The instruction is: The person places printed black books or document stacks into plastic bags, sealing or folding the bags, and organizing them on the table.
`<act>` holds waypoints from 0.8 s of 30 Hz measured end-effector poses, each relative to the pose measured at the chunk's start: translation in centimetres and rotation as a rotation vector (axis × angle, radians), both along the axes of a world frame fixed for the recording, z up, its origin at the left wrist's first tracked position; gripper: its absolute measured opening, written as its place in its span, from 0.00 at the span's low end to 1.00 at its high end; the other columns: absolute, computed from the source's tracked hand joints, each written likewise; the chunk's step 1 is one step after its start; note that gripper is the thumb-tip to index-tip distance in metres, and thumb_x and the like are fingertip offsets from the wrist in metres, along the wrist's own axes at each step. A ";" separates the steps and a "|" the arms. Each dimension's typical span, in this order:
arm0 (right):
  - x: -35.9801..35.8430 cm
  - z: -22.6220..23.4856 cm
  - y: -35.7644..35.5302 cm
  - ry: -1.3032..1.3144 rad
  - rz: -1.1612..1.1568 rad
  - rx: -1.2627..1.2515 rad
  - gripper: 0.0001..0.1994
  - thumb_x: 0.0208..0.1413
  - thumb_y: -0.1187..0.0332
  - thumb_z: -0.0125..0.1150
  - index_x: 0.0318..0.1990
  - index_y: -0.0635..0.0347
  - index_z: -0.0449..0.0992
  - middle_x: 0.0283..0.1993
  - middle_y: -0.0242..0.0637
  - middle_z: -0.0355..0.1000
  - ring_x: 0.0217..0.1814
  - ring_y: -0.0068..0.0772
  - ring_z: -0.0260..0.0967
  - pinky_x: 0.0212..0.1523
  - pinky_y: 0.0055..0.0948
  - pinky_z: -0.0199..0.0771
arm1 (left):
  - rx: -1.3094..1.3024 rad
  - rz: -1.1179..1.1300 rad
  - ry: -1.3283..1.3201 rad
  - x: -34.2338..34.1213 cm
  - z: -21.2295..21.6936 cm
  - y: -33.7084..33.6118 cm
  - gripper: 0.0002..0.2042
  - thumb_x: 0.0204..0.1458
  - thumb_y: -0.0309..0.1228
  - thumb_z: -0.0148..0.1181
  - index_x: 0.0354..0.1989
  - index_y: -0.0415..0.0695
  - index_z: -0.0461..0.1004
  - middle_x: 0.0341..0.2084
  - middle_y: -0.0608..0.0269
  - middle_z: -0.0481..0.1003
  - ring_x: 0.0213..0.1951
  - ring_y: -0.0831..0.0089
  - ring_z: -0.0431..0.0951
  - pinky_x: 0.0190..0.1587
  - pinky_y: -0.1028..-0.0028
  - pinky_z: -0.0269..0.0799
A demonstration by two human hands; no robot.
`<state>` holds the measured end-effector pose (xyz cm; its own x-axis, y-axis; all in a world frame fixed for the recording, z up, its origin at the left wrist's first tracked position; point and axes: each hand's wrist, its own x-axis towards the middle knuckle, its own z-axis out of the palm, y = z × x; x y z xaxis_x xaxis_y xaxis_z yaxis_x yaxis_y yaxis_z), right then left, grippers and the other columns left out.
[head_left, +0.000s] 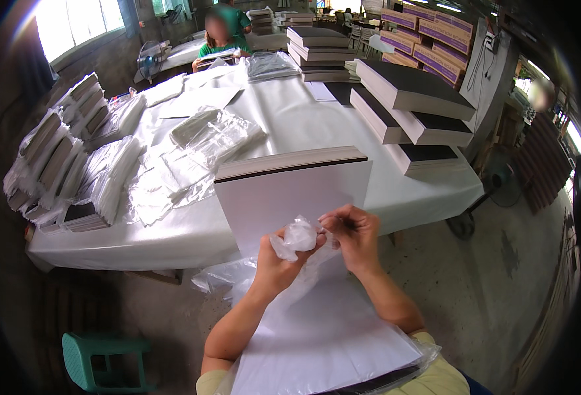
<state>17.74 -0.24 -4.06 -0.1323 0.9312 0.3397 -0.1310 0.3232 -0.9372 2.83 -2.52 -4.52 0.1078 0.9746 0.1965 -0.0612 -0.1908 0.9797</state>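
My left hand is closed around a bunched wad of thin clear plastic. Beside it, my right hand has its thumb and fingers pinched together near the wad's right side; whatever they hold is too small to make out. Below both hands, white sheets or boards in a clear plastic bag rest against my body, with a dark strip at their near edge. Just beyond my hands, a stack of white boards with a black layer stands at the table's near edge.
A cloth-covered table stretches ahead. Plastic-wrapped packs pile up on its left, dark-topped board stacks on its right. A person in green sits at the far end. A green stool stands lower left, a fan at right.
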 end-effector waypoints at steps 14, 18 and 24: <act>0.2 0.1 0.4 0.120 0.006 -0.038 0.08 0.44 0.77 0.60 0.34 0.63 0.71 0.29 0.35 0.73 0.28 0.15 0.68 0.22 0.12 0.61 | 0.000 0.085 -0.148 0.0 0.9 -0.4 0.08 0.42 0.25 0.61 0.31 0.36 0.72 0.25 0.65 0.73 0.29 0.80 0.72 0.32 0.81 0.68; -0.1 0.0 0.0 0.054 -0.076 0.033 0.05 0.43 0.76 0.61 0.29 0.64 0.71 0.24 0.35 0.72 0.25 0.18 0.68 0.22 0.14 0.61 | 0.046 0.082 -0.034 -0.3 0.2 -0.3 0.08 0.42 0.26 0.62 0.30 0.37 0.72 0.28 0.65 0.73 0.30 0.79 0.72 0.32 0.79 0.68; -0.6 -0.2 0.1 0.078 0.067 -0.052 0.07 0.50 0.68 0.57 0.28 0.62 0.70 0.17 0.24 0.63 0.18 0.10 0.54 0.18 0.13 0.53 | -0.080 0.065 -0.414 0.5 -0.1 -0.2 0.08 0.47 0.31 0.58 0.32 0.44 0.66 0.22 0.71 0.68 0.29 0.81 0.67 0.29 0.81 0.64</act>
